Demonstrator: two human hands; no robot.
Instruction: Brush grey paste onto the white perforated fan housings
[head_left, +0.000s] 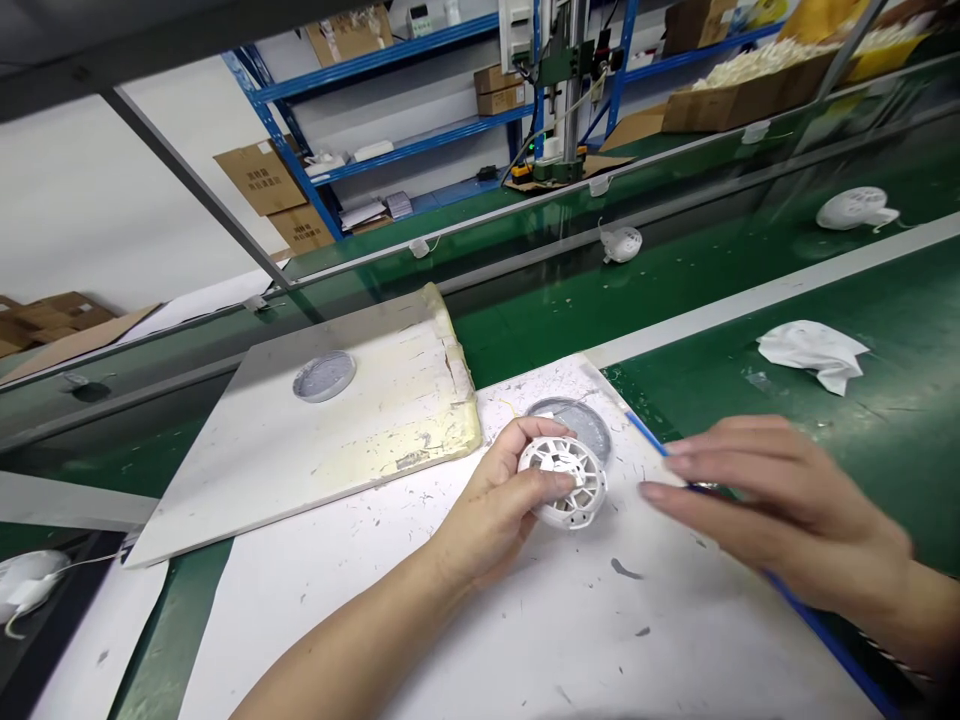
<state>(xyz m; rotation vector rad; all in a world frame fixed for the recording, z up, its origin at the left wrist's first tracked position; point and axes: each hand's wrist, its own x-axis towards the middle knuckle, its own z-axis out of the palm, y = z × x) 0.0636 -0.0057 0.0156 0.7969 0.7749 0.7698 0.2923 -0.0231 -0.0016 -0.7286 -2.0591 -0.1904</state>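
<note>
**A:** Room looked like what, a factory line? Blue steel shelving (300, 110) with cardboard cartons behind a green conveyor belt (825, 460)?

**B:** Pretty much. Nearer in, a scuffed white board (300, 470) with a grey disc (324, 376) on it, and a speckled white sheet (525, 640) under both hands.

**A:** And the part?

**B:** White lattice housing (562, 482), held over a second grey disc (581, 418). Clenched in the left hand (495, 500), fingers (525, 437) curled over the rim. Solid hold, palm behind it, most of the lattice left clear. Right hand (780, 510) a bit blurred, fingers (697, 450) loose and spread, nothing visibly grasped.
</note>
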